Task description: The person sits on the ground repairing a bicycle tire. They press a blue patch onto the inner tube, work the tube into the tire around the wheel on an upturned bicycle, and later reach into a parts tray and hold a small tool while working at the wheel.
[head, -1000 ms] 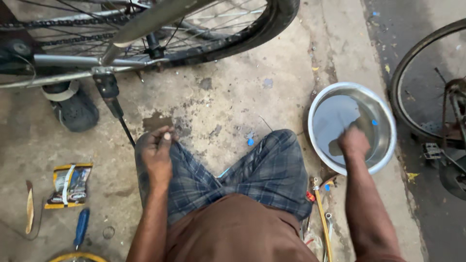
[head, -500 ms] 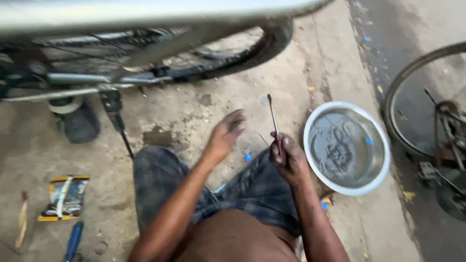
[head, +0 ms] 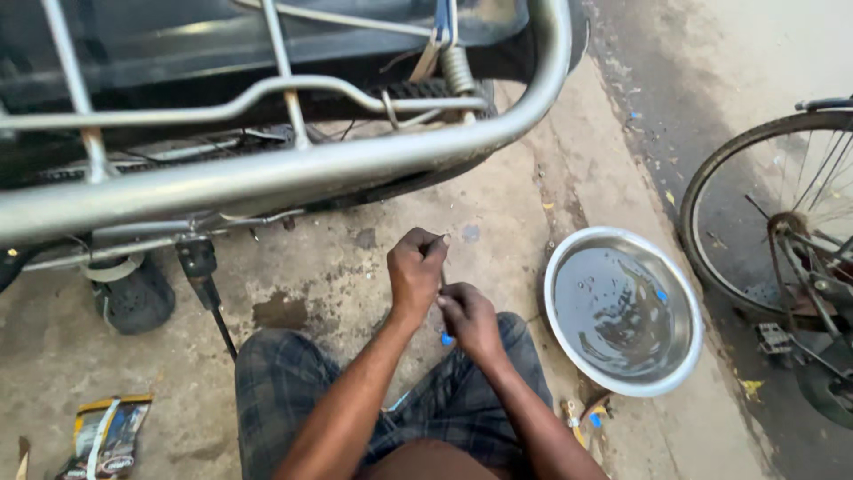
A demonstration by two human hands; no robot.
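Observation:
Both my hands meet above my knee, in front of a bicycle's rear carrier rack (head: pixel 293 173). My left hand (head: pixel 415 269) is closed around the upper end of a thin metal rod (head: pixel 442 277). Just below it, my right hand (head: pixel 469 318) grips the same rod lower down. Most of the rod is hidden by my fingers. A small blue bit (head: pixel 447 339) shows under my right hand. A round steel basin (head: pixel 684 307) holding water sits on the ground to the right of my hands.
A bicycle kickstand (head: pixel 206 289) and a black pedal (head: pixel 133 298) stand at the left. A second bicycle wheel (head: pixel 782 213) is at the right edge. A small packet (head: pixel 107 436) lies at the lower left. Small tools (head: pixel 582 416) lie by the basin. The ground is stained concrete.
My right hand left the basin and picked up the thin rod; my left hand came off my knee and closed on the rod's top. The view tilted up toward the rack.

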